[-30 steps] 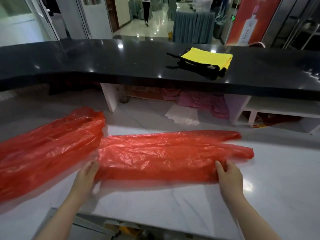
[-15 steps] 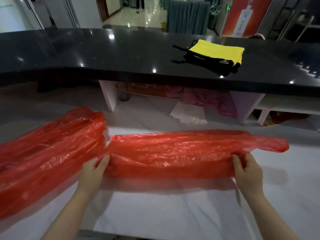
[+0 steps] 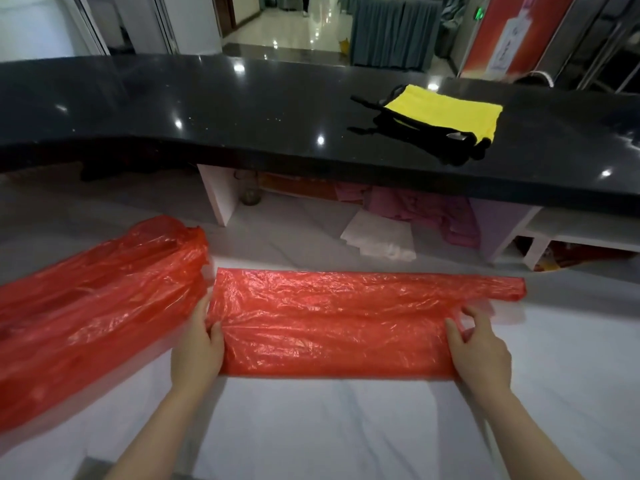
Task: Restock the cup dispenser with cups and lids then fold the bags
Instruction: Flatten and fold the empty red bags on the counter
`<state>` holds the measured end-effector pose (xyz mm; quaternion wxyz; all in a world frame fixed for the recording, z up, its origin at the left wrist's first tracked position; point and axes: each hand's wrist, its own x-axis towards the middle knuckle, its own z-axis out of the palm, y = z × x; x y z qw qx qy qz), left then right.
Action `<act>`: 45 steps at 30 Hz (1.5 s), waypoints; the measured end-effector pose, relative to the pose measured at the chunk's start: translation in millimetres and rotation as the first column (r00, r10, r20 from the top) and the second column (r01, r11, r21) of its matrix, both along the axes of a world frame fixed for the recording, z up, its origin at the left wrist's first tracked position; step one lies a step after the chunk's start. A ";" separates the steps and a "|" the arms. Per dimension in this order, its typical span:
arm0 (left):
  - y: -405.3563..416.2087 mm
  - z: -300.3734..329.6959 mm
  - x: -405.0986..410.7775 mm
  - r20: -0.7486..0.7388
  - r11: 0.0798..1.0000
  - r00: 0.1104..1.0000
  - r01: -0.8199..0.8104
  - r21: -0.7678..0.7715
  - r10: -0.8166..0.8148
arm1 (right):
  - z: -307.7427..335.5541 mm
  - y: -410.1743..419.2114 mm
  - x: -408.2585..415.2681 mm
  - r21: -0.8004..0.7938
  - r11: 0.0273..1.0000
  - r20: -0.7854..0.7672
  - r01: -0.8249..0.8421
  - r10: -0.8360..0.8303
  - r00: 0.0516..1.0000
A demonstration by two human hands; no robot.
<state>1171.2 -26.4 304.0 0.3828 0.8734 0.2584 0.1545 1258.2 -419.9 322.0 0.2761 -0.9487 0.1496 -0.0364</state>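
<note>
Dim indoor light; ceiling-lamp glare spots on black counter (image 3: 242, 109); wide-angle edge bending; bkgd soft.

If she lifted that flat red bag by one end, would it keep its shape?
Probably not. The red bag is thin, crinkled film, so it would likely droop and unfold. It looks very light, and may slide easily on the smooth white counter; both hands hold its ends.

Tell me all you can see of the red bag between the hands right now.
The red bag is thin, crinkled, translucent plastic, lying flat on the white counter as a long folded band. A narrow handle strip juts out at its far right end. The left hand grips its left edge; the right hand pinches its right end. A bulkier heap of red plastic lies just left.
</note>
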 end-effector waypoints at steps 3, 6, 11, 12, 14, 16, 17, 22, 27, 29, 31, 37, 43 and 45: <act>-2.9 -2.3 -4.0 -0.033 0.998 0.999 -0.003 0.059 0.005 | -2.2 -1.6 2.7 -0.014 1.000 0.002 0.012 -0.012 1.000; -4.0 -3.2 -4.9 -0.079 0.997 0.997 -0.014 0.072 0.020 | -0.3 0.8 8.6 -0.068 0.997 -0.004 -0.024 0.024 1.000; -10.0 3.4 -5.1 -0.076 0.993 0.997 -0.007 0.116 0.016 | 0.0 2.7 9.2 -0.025 0.999 0.040 -0.036 0.037 0.999; -11.7 5.2 -5.3 -0.073 0.993 0.997 -0.003 0.120 0.012 | 1.4 2.5 9.4 -0.003 0.999 0.038 -0.032 0.032 0.999; -13.5 9.8 -3.8 -0.057 0.988 0.998 0.015 0.154 -0.006 | 6.3 2.7 11.5 0.018 1.000 0.042 -0.022 0.021 0.999; -12.7 16.0 2.0 -0.045 0.968 0.998 0.042 0.248 -0.032 | 13.9 5.3 14.9 -0.007 1.000 0.083 -0.026 0.026 0.996; -11.9 19.7 6.6 -0.030 0.952 0.998 0.056 0.300 -0.050 | 17.4 7.4 16.3 -0.026 0.999 0.125 -0.031 0.034 0.992; -18.9 28.4 37.4 -0.058 0.864 0.976 0.213 0.457 -0.210 | 26.3 36.5 24.4 -0.238 0.960 0.285 -0.147 0.213 0.934; -25.9 -0.1 64.7 -0.342 0.787 0.910 0.384 0.482 -0.234 | 5.5 95.1 21.5 -0.379 0.757 0.022 -0.532 0.582 0.813; -28.3 -8.3 70.8 -0.409 0.797 0.891 0.387 0.464 -0.195 | -2.0 120.9 23.5 -0.387 0.678 -0.052 -0.625 0.661 0.748; -31.2 -14.4 73.5 -0.460 0.808 0.873 0.384 0.448 -0.160 | -5.3 151.0 26.8 -0.370 0.622 -0.082 -0.690 0.718 0.691; -35.7 -18.4 76.4 -0.522 0.817 0.847 0.373 0.439 -0.106 | -20.0 218.5 38.5 -0.301 0.460 -0.162 -0.835 0.839 0.520; -37.8 -21.1 73.2 -0.484 0.848 0.873 0.304 0.435 -0.064 | -33.8 168.3 72.7 -0.336 0.567 -0.202 -0.752 0.736 0.646; -37.4 -21.6 73.6 -0.494 0.843 0.868 0.307 0.441 -0.058 | -35.0 141.1 83.0 -0.346 0.613 -0.196 -0.710 0.693 0.694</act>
